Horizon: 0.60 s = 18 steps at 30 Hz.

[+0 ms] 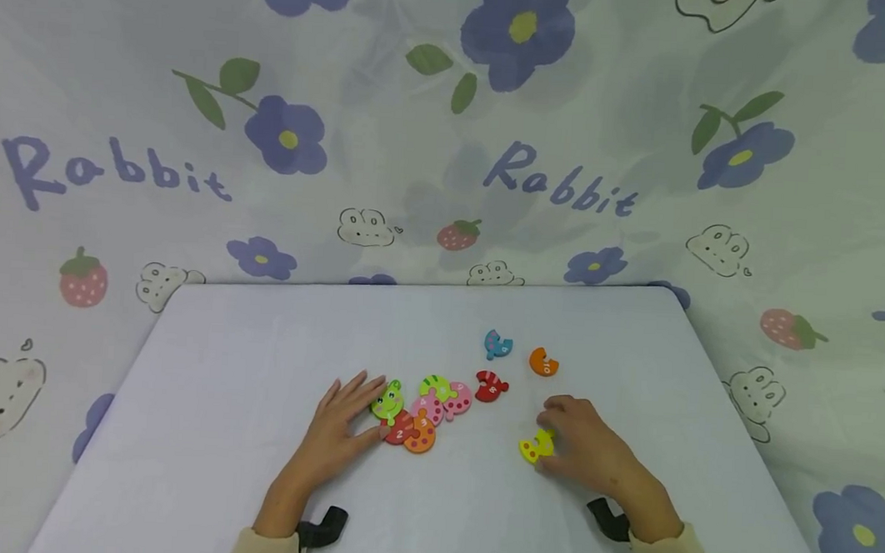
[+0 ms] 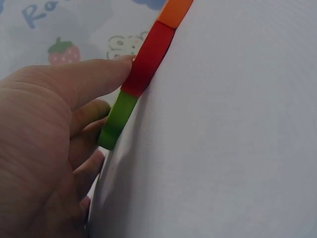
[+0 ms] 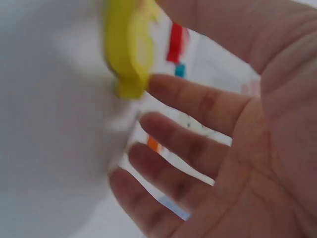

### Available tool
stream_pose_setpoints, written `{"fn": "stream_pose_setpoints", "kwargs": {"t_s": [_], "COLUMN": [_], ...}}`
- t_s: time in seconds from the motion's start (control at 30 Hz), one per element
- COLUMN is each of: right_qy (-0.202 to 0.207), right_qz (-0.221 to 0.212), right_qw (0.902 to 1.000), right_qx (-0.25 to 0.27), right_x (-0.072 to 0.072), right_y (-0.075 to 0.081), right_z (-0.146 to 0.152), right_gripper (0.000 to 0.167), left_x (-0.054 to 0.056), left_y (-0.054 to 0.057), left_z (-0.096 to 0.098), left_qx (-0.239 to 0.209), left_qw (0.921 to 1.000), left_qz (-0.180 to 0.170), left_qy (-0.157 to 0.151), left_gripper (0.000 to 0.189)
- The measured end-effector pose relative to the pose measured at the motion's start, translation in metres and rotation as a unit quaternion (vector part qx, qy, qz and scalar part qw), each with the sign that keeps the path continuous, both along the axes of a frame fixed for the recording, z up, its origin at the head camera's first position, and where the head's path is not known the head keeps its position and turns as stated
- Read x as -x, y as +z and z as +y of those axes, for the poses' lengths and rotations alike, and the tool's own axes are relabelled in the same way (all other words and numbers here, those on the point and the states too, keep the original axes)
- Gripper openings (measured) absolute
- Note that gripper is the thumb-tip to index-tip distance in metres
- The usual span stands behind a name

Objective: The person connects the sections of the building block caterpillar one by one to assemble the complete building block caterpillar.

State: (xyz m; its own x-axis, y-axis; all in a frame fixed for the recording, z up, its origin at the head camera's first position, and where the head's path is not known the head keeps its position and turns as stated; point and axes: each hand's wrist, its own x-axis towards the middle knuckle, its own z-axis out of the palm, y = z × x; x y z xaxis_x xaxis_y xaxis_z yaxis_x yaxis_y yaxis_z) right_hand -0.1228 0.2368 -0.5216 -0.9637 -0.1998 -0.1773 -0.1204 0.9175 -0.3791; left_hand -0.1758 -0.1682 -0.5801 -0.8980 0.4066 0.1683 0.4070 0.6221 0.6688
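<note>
On the left of the joined caterpillar puzzle, my left hand (image 1: 340,426) lies with spread fingers beside the green smiling head piece (image 1: 387,402). Its thumb touches the red piece (image 2: 148,59) marked 2, seen edge-on in the left wrist view. An orange piece (image 1: 421,435), a pink piece (image 1: 427,409), a light green piece (image 1: 437,386) and another pink piece (image 1: 459,398) continue the chain. My right hand (image 1: 587,443) pinches a yellow puzzle piece (image 1: 531,450) between thumb and index finger, the other fingers extended in the right wrist view (image 3: 131,49).
Loose pieces lie beyond the hands: a red one (image 1: 491,387) right of the chain, a blue one (image 1: 496,344) farther back and an orange one (image 1: 544,363) marked 10. The white table (image 1: 259,342) ends at a patterned cloth (image 1: 411,166) behind.
</note>
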Motion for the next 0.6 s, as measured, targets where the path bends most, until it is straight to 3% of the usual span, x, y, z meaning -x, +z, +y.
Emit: {"fn": "stream_pose_setpoints", "kwargs": {"t_s": [0.2,0.43,0.6], "right_qy": [-0.010,-0.012,0.018], "right_qz": [0.062,0.062,0.072], "right_qw": [0.9977,0.9978,0.9972], "right_qx": [-0.025,-0.018,0.001], "right_x": [-0.012,-0.004,0.005], "right_y": [-0.011,-0.019,-0.018], "right_z": [-0.012,-0.028,-0.047], "right_gripper": [0.052,0.043,0.039], "left_x": [0.001,0.000,0.000], "left_y": [-0.001,-0.001,-0.001], "left_z": [0.001,-0.001,-0.001], "left_qx": [-0.001,-0.002,-0.008], "left_qw": [1.0000,1.0000,0.9999], "left_qz": [0.001,0.000,-0.005], "left_qy": [-0.002,-0.005,-0.004], "left_gripper": [0.070,0.070,0.070]}}
